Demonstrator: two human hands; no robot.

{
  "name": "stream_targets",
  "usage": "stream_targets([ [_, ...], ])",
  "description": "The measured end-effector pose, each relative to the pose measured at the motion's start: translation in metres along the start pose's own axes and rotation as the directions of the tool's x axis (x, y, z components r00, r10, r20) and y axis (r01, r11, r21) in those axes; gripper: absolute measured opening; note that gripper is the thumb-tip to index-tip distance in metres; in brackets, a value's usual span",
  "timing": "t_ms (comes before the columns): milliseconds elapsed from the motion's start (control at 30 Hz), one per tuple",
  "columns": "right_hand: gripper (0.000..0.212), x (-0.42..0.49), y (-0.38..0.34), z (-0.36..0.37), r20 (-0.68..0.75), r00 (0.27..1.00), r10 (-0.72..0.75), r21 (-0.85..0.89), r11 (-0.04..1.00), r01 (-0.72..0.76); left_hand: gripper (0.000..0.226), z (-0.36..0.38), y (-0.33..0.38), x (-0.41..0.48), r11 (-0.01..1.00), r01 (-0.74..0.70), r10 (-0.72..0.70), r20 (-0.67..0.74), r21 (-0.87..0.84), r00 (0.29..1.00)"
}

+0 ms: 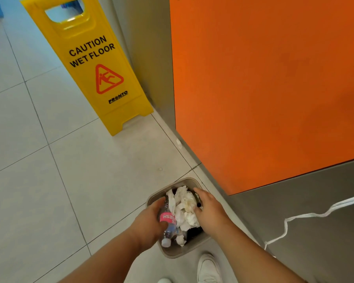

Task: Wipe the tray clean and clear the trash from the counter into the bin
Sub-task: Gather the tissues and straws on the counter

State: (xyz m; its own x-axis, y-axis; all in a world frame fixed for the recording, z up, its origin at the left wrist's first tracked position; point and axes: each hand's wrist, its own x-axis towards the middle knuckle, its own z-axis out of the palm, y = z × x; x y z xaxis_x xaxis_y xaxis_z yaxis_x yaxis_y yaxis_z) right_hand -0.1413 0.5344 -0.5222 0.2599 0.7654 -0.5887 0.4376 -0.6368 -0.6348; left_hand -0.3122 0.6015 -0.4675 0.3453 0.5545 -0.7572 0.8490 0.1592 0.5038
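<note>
A small beige bin (173,253) stands on the tiled floor at the foot of the counter. Over its mouth, my left hand (149,220) grips a clear plastic bottle (168,219) with a pink label and a white cap pointing toward me. My right hand (209,209) is above the bin's right side, fingers pressed against a wad of crumpled white tissues (185,207). Whether the tissues rest in the bin or hang from my fingers I cannot tell. The tray is not in view.
A yellow "CAUTION WET FLOOR" sign (94,64) stands on the floor ahead, beside a grey wall. An orange cabinet door (264,88) fills the right side. A white cord (307,216) hangs along the grey panel below it. My white shoe (208,268) is just behind the bin.
</note>
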Motion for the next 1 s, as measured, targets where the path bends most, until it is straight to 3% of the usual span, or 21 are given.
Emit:
stream_targets([
  [333, 0.05, -0.057, -0.035, -0.036, 0.008, 0.999, -0.052, 0.138, 0.989, 0.051, 0.067, -0.039, 0.044, -0.054, 0.993, -0.115, 0.117, -0.074, 0.02, 0.99],
  [600, 0.044, -0.113, -0.085, -0.079, -0.068, 0.996, -0.055, 0.201, 0.977, 0.068, 0.062, -0.07, 0.082, -0.109, 0.982, -0.181, 0.187, -0.128, 0.053, 0.974],
  [1000, 0.027, -0.255, -0.201, -0.199, -0.208, 0.951, -0.228, 0.233, 0.933, 0.275, 0.033, -0.134, 0.157, -0.237, 0.899, -0.4, 0.429, -0.167, 0.18, 0.888],
])
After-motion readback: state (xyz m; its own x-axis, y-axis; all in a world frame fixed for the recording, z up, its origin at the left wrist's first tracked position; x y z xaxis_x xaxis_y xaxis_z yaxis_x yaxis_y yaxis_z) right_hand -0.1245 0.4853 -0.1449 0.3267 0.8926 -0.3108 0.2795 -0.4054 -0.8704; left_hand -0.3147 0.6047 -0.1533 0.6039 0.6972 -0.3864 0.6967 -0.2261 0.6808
